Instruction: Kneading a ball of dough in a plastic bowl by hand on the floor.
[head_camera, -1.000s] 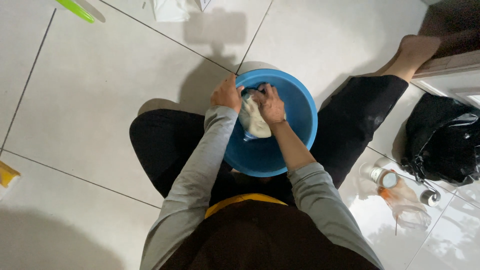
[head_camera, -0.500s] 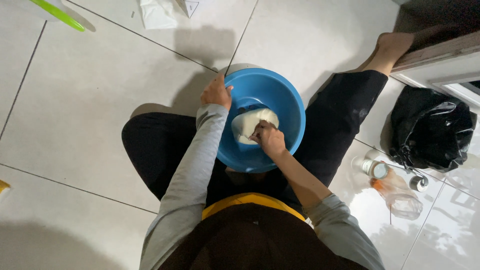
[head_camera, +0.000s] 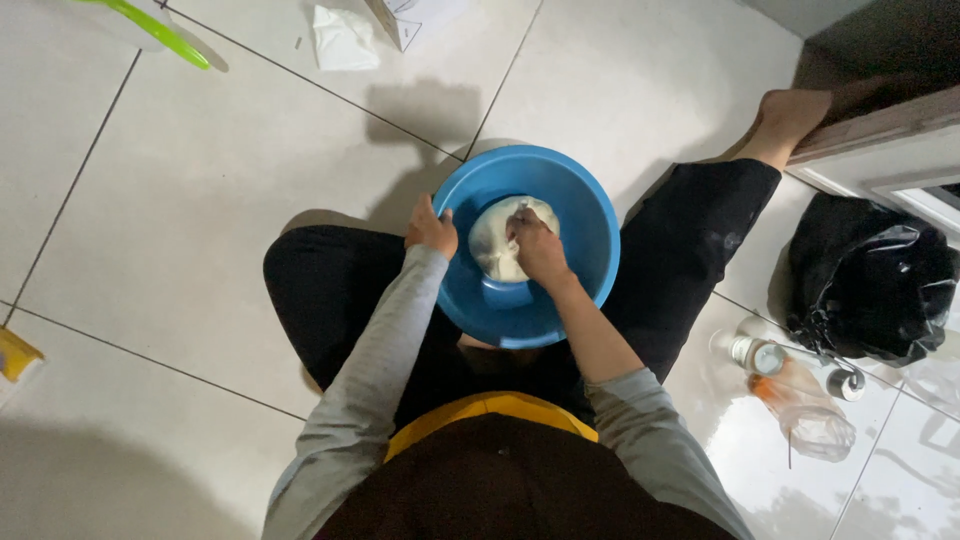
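Your left hand (head_camera: 432, 230) grips the blue basin's (head_camera: 590, 215) rim on the floor between your legs; your right hand (head_camera: 538, 247) is closed, pressing into the pale dough (head_camera: 495, 240), apparently one lump already, kneading unfinished.

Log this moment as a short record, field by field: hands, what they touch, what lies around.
Left hand: grips the rim of the blue basin
Right hand: pressed into the pale dough inside the basin
Basin: on the white tiled floor, between the seated person's legs
To the right: black plastic bag, clear bottle lying on its side
At the top: crumpled white cloth
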